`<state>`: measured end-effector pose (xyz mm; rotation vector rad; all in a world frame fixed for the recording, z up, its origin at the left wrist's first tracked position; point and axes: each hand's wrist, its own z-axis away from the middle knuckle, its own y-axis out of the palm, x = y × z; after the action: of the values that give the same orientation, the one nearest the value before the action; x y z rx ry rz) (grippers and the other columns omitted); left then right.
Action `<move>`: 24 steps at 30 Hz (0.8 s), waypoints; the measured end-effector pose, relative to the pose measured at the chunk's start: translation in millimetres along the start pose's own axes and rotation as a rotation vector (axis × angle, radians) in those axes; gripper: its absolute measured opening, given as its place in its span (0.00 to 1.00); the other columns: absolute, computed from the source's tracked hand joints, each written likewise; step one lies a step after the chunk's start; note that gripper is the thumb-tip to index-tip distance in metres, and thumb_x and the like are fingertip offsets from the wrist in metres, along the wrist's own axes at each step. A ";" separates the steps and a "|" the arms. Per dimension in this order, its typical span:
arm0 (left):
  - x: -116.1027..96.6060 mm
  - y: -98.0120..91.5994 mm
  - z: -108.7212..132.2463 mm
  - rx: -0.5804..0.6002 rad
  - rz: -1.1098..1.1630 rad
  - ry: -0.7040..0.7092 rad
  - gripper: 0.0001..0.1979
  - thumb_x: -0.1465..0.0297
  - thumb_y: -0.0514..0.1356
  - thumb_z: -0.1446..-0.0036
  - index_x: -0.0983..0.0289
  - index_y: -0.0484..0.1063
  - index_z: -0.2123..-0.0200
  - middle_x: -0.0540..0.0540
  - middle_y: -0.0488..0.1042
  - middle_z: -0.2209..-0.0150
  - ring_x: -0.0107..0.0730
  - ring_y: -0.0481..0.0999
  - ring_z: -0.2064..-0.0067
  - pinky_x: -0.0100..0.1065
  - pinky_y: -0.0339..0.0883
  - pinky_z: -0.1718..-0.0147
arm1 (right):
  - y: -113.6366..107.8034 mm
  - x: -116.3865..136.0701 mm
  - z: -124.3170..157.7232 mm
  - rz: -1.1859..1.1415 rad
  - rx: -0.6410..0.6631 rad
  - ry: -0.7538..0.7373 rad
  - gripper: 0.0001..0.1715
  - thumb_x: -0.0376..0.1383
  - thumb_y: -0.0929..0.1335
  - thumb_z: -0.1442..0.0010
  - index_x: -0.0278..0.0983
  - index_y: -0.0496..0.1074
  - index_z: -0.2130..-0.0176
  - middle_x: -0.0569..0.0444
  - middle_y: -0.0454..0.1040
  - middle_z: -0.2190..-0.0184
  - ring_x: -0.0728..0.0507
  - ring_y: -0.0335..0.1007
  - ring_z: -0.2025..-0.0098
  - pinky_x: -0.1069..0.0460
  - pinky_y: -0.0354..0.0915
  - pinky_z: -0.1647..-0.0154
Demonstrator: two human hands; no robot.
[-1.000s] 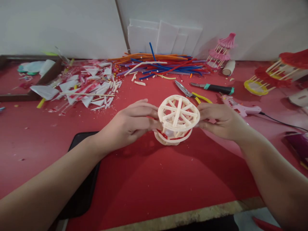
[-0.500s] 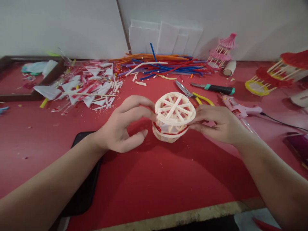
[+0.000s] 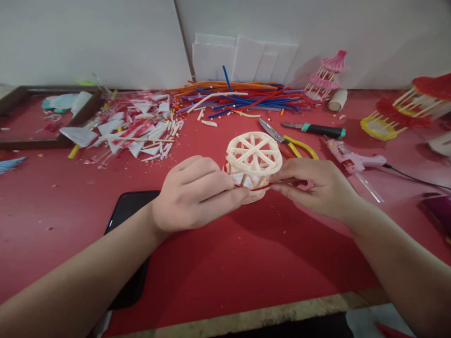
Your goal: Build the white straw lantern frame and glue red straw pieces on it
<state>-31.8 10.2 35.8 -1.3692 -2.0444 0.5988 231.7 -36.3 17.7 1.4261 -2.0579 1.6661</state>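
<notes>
Both my hands hold a small cream drum-shaped frame (image 3: 254, 155) made of two spoked rings, one above the other, over the red table (image 3: 246, 253). A thin red strand (image 3: 257, 188) runs round its lower ring. My left hand (image 3: 195, 195) is closed, its fingers pinching the frame's lower front edge by the red strand. My right hand (image 3: 317, 185) grips the frame's right side between thumb and fingers.
Behind lie scissors (image 3: 271, 130), yellow-handled pliers (image 3: 299, 146), a black and teal tool (image 3: 317, 129) and a pink glue gun (image 3: 352, 159) with its cord. Coloured sticks (image 3: 239, 96) and paper scraps (image 3: 134, 126) sit further back. A dark phone (image 3: 128, 220) lies under my left forearm. Finished models (image 3: 405, 110) stand right.
My left hand has closed from a loose open grip and moved down to pinch the frame's lower front edge. The frame has shifted slightly away and turned a little.
</notes>
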 end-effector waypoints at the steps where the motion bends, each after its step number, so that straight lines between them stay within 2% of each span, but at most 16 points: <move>1: 0.3 0.1 0.5 0.002 0.006 0.000 0.04 0.69 0.67 0.42 0.57 0.74 0.67 0.45 0.74 0.75 0.27 0.68 0.75 0.33 0.64 0.76 | 1.2 1.7 -0.2 0.001 -0.006 0.005 0.06 0.34 0.69 0.37 0.39 0.77 0.58 0.55 0.78 0.67 0.50 0.73 0.67 0.55 0.67 0.68; 10: 4.5 2.4 9.8 0.023 0.115 0.009 0.05 0.73 0.68 0.43 0.61 0.74 0.65 0.47 0.76 0.73 0.28 0.70 0.72 0.32 0.66 0.72 | 4.1 3.3 -0.4 0.015 -0.029 -0.012 0.06 0.33 0.70 0.37 0.37 0.77 0.59 0.56 0.77 0.69 0.52 0.71 0.69 0.57 0.63 0.71; 12: 5.1 3.9 10.8 0.012 0.156 -0.027 0.06 0.70 0.68 0.43 0.62 0.74 0.63 0.50 0.76 0.71 0.28 0.71 0.71 0.33 0.67 0.71 | 4.3 3.3 0.0 0.016 -0.032 -0.014 0.07 0.32 0.70 0.37 0.38 0.77 0.58 0.56 0.77 0.68 0.52 0.71 0.68 0.57 0.63 0.71; 15: 5.4 6.3 11.8 -0.061 0.238 -0.073 0.16 0.61 0.67 0.41 0.64 0.72 0.55 0.53 0.76 0.68 0.30 0.74 0.69 0.34 0.69 0.69 | 4.2 3.4 0.2 0.020 -0.029 -0.005 0.07 0.33 0.70 0.37 0.38 0.77 0.58 0.55 0.78 0.67 0.51 0.72 0.68 0.57 0.64 0.69; 17: 4.9 7.3 12.8 -0.071 0.257 -0.099 0.18 0.61 0.67 0.41 0.64 0.70 0.53 0.53 0.76 0.67 0.31 0.76 0.67 0.35 0.70 0.68 | 4.0 3.4 0.1 0.015 -0.023 0.001 0.07 0.33 0.69 0.37 0.38 0.77 0.58 0.55 0.78 0.67 0.51 0.73 0.67 0.56 0.65 0.69; 21: 4.5 6.2 15.6 -0.082 0.242 -0.193 0.09 0.69 0.67 0.41 0.60 0.71 0.59 0.53 0.75 0.65 0.31 0.76 0.66 0.34 0.71 0.67 | 4.0 3.5 0.0 0.029 -0.028 -0.014 0.06 0.33 0.69 0.37 0.38 0.77 0.59 0.56 0.78 0.68 0.52 0.72 0.68 0.57 0.64 0.69; 24: 7.0 3.3 16.4 -0.045 0.266 -0.199 0.04 0.72 0.64 0.39 0.57 0.73 0.61 0.51 0.77 0.65 0.30 0.75 0.68 0.35 0.70 0.67 | 4.3 3.6 -0.1 0.040 -0.041 -0.033 0.05 0.33 0.70 0.37 0.37 0.77 0.59 0.56 0.78 0.69 0.53 0.71 0.69 0.58 0.64 0.70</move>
<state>-43.1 17.3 23.4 -1.6834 -2.0527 0.8368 226.6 -38.6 16.9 1.4178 -2.1388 1.6164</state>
